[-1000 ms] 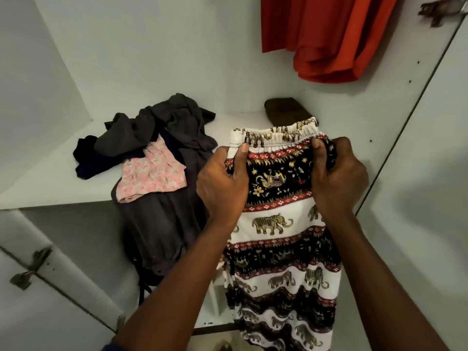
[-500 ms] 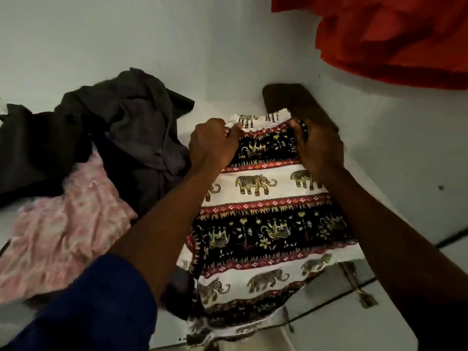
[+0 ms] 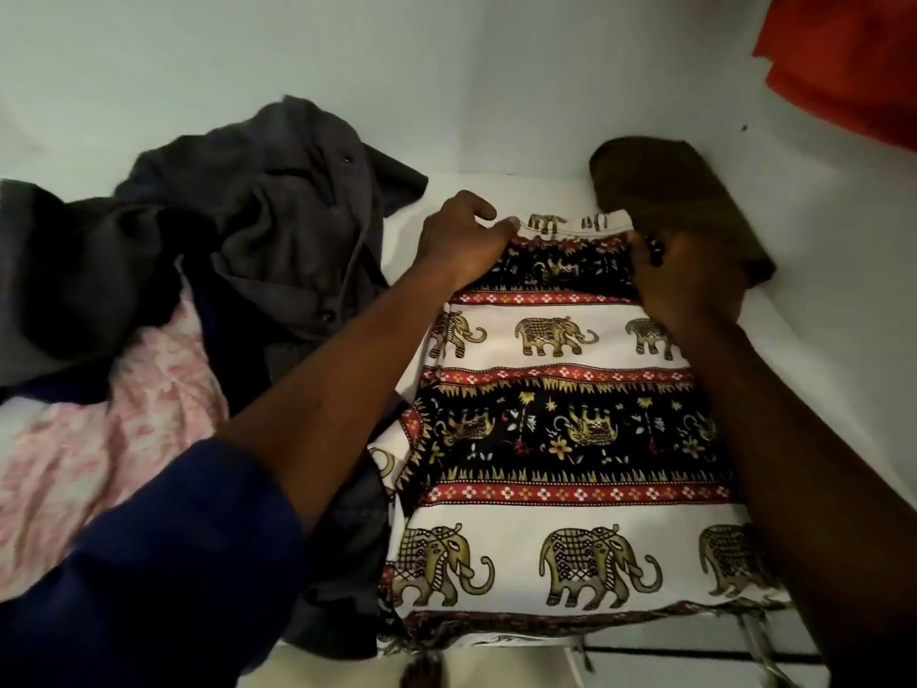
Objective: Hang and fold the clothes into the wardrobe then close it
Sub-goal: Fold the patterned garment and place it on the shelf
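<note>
Elephant-print trousers (image 3: 560, 414) in white, black and red bands lie flat on the white wardrobe shelf (image 3: 804, 340), waistband toward the back wall. My left hand (image 3: 461, 240) grips the waistband's left corner. My right hand (image 3: 685, 280) grips the waistband's right corner, fingers curled into the cloth. The trouser legs hang over the shelf's front edge.
A heap of dark grey clothing (image 3: 258, 230) and a pink patterned garment (image 3: 104, 439) fills the shelf's left side. A brown folded cloth (image 3: 665, 191) lies at the back right, touching the waistband. A red garment (image 3: 843, 62) hangs at the top right.
Both hands have carried the trousers from above the shelf edge deeper in and laid them flat on the shelf. The camera has moved closer.
</note>
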Available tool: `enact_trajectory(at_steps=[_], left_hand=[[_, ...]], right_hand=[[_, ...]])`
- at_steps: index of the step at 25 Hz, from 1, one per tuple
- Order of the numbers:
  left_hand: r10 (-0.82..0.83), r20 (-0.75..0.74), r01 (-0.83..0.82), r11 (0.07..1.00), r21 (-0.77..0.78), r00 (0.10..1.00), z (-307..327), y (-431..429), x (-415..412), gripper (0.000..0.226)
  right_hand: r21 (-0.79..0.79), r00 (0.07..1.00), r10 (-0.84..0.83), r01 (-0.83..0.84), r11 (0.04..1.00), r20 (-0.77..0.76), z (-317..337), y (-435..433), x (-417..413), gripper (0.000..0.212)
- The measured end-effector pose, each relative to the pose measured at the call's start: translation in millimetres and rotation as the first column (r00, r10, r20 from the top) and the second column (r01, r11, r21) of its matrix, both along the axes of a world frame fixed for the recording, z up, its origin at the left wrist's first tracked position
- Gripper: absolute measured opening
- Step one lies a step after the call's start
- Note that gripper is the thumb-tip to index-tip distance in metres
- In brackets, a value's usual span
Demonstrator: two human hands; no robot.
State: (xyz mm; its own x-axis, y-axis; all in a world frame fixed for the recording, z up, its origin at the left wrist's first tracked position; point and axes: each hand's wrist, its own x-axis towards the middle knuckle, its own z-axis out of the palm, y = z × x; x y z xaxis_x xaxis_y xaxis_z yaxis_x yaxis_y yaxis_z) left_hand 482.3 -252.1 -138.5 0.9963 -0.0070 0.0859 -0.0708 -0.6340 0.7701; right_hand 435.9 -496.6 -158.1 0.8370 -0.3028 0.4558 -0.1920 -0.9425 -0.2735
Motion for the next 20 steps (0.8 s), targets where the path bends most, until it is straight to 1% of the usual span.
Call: enact_trajectory(at_steps=[1, 2, 4, 5, 6, 8, 10, 12, 13, 14, 15, 17, 19, 20], left_hand=[[-0.032, -0.037, 0.032, 0.999, -0.016, 0.999, 10.0, 5.8, -14.1, 0.045], [-0.054, -0.014, 0.055, 0.998, 0.013, 0.998, 19.9, 13.1, -32.8, 0.047], [-0.049, 0.155, 0.032, 0.993, 0.113, 0.987, 38.3, 30.4, -85.0, 0.036], [-0.030, 0.203, -0.004, 0.986, 0.166, 0.979, 46.4, 39.7, -115.5, 0.029], [-0.008, 0.201, -0.040, 0.972, 0.233, 0.980, 51.2, 48.9, -145.0, 0.031], [0.038, 0.105, -0.076, 0.919, 0.387, 0.994, 52.9, 62.7, -202.1, 0.047], [0.109, 0.014, -0.099, 0.834, 0.543, 0.994, 45.4, 69.5, -242.8, 0.060], [0.179, 0.007, -0.137, 0.726, 0.674, 0.984, 33.8, 66.8, -265.1, 0.070], [0.199, 0.015, -0.150, 0.688, 0.710, 0.980, 27.6, 65.6, -269.3, 0.075], [0.215, 0.009, -0.154, 0.671, 0.725, 0.977, 21.9, 66.2, -269.7, 0.079], [0.226, -0.005, -0.153, 0.675, 0.722, 0.974, 17.0, 68.4, -268.0, 0.083], [0.232, -0.042, -0.141, 0.714, 0.685, 0.972, 10.4, 71.6, -266.0, 0.085], [0.253, -0.039, -0.169, 0.743, 0.648, 0.967, 6.6, 70.1, -268.3, 0.077], [0.265, -0.019, -0.190, 0.740, 0.645, 0.964, 5.3, 66.4, -272.6, 0.073]], right_hand=[[0.000, 1.000, -0.002, 0.002, 1.000, 0.008, -0.4, -1.1, -0.4, 0.052], [0.002, 1.000, -0.004, 0.004, 1.000, 0.008, -0.9, -1.3, -1.2, 0.052], [0.008, 1.000, 0.013, -0.013, 1.000, 0.012, -0.8, -1.2, -3.0, 0.054], [0.015, 1.000, 0.019, -0.020, 1.000, 0.014, 0.2, -2.0, -4.1, 0.054], [0.020, 1.000, 0.023, -0.023, 1.000, 0.014, 1.4, -2.3, -4.9, 0.054], [0.024, 0.999, 0.033, -0.033, 0.999, 0.010, 3.5, -2.9, -7.8, 0.054], [0.034, 1.000, 0.029, -0.029, 0.999, 0.005, 6.1, -0.3, -11.3, 0.053], [0.028, 0.999, 0.014, -0.013, 1.000, -0.033, 6.6, 2.8, -18.0, 0.054], [0.027, 0.997, 0.023, -0.021, 0.999, -0.076, 8.2, 5.8, -21.8, 0.055], [0.034, 0.991, 0.046, -0.042, 0.999, -0.124, 11.6, 8.3, -25.7, 0.055], [0.061, 0.979, 0.082, -0.071, 0.996, -0.185, 15.9, 9.9, -30.1, 0.057], [0.188, 0.943, 0.154, -0.101, 0.977, -0.294, 30.7, 6.1, -49.5, 0.059], [0.340, 0.928, 0.199, -0.086, 0.937, -0.315, 48.4, 0.2, -88.4, 0.062], [0.362, 0.933, 0.186, -0.065, 0.930, -0.308, 53.8, -3.0, -118.6, 0.064]])
